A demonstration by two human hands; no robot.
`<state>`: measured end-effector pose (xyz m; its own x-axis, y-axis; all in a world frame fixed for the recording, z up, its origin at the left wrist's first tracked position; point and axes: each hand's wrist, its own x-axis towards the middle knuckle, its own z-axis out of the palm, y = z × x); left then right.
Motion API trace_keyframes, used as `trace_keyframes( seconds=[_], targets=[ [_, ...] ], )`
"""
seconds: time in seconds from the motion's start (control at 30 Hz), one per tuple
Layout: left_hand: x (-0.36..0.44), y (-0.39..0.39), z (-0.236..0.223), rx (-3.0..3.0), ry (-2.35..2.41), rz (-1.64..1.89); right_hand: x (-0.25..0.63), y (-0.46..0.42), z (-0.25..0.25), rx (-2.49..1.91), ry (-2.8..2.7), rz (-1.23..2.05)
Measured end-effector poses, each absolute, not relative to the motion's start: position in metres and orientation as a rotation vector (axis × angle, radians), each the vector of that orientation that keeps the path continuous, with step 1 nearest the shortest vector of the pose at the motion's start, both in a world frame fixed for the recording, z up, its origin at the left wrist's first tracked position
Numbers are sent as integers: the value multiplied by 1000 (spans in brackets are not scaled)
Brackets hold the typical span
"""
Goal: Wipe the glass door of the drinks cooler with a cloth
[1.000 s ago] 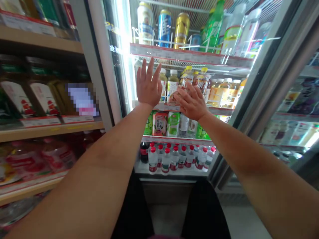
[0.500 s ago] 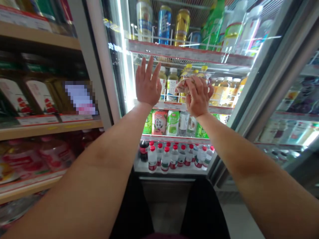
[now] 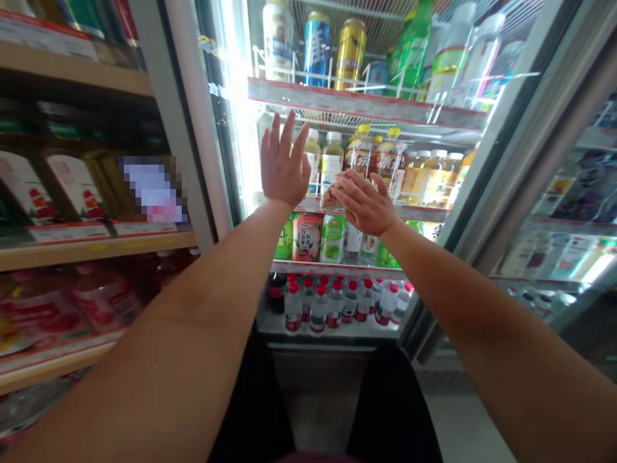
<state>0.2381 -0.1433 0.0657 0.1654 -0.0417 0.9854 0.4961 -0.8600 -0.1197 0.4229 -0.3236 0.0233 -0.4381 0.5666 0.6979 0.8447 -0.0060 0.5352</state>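
My left hand (image 3: 283, 168) is raised in front of the lit drinks cooler, palm forward with its fingers spread, and holds nothing. To its right, my right hand (image 3: 370, 207) presses down on a crumpled pinkish-beige cloth (image 3: 330, 199). Part of the cloth is hidden under the fingers. Both hands are level with the cooler's middle shelf, where bottles with yellow caps (image 3: 362, 149) and pale-labelled bottles (image 3: 331, 157) stand behind them. Whether there is a glass pane between the hands and the bottles, I cannot tell.
Cans (image 3: 317, 48) and large bottles stand on the upper cooler shelf; several red-capped water bottles (image 3: 318, 312) fill the bottom. A metal door frame (image 3: 525, 154) runs along the right. On the left, a wooden shelf (image 3: 96, 251) holds more bottles.
My right hand has moved down and to the left with the cloth, uncovering the yellow-capped bottles. The left hand stays almost in place.
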Motion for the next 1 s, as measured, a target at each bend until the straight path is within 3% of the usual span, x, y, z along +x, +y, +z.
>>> trace_keyframes(
  seconds=[0.33, 0.6, 0.83, 1.0],
  targets=[
    [228, -159, 68, -2260, -443, -1768, 422, -320, 21, -1322, -1711, -1724],
    [233, -149, 68, -2186, -391, -1761, 431, -319, 18, -1233, -2089, -1670],
    [232, -151, 66, -2134, -460, -1732, 424, -317, 17, -1359, -1721, -1575],
    [231, -149, 64, -2149, -398, -1763, 426, -320, 17, -1339, -1904, -1606]
  ],
)
